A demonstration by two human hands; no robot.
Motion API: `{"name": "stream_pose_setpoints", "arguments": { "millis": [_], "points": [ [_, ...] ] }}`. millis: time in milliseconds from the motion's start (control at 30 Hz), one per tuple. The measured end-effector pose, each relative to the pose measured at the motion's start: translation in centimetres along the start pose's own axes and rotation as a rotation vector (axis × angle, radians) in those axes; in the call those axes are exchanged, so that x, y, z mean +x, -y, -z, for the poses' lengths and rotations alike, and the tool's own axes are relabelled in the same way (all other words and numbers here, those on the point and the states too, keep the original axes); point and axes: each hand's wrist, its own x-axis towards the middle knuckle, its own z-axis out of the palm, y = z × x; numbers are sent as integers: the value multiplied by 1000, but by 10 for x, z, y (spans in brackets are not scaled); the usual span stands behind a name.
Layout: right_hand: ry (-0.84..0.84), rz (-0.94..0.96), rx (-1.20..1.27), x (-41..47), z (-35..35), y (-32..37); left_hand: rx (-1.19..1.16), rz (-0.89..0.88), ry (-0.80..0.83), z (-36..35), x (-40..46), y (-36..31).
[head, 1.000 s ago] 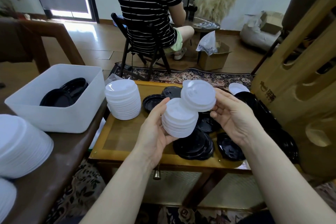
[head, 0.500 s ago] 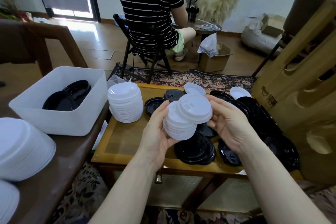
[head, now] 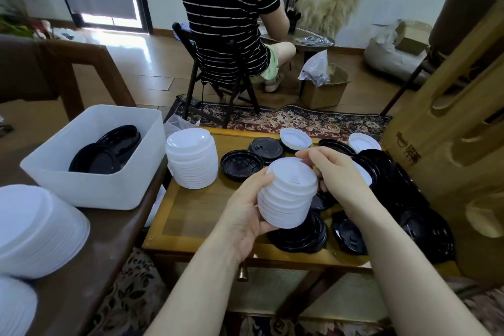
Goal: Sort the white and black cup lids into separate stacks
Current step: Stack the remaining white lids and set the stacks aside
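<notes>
1. Right now my left hand (head: 246, 215) is curled round a short stack of white lids (head: 286, 195), thumb on its near side at the top and the palm cupping its side; the stack is tilted and held above the front of the small wooden table (head: 196, 215).
2. My right hand (head: 342, 174) is at the stack's far right edge, its fingertips (head: 305, 155) bent and pinching the rim of the top lid, which sits flush on the stack.
3. These lids are thin, smooth, matte plastic, round, with ribbed stepped edges where they nest.
4. Under and right of the held stack lie glossy black lids (head: 300, 234), some nested in a low pile, others spread loosely toward the table's right side.
5. Farther back on the table stands a taller white stack (head: 192, 161), upright, with two single black lids (head: 241, 165) just to its right and two loose white lids (head: 295, 139) beyond them near the far edge.
6. Left of the table, a white rectangular plastic bin (head: 90, 185) sits on a dark brown surface and holds black lids (head: 106, 151).
7. Nearer me on that surface are more large white stacks (head: 35, 229), blurred at the frame's edge.
8. Beyond the table, a person in a black striped top (head: 226, 8) sits on a dark folding chair (head: 215, 90), back to me, on a floral rug.
</notes>
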Motion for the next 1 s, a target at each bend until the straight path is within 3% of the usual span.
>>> {"name": "stream_pose_setpoints", "arguments": {
  "millis": [167,267,500,633,767,1000],
  "points": [
    [148,117,-211,-21,1,3,10,-44,-36,2,2,-3],
    [147,193,-375,-20,-4,-1,10,-36,-40,2,2,-5],
    [245,213,-92,-17,12,2,-23,17,-38,7,-1,-9],
    [430,305,-175,-17,26,-4,26,77,-2,8,-2,-13],
    [541,265,-219,-19,23,-8,66,78,36,7,-4,-13],
    [446,304,-164,-18,9,-10,64,31,28,7,-4,-11]
  ]
}}
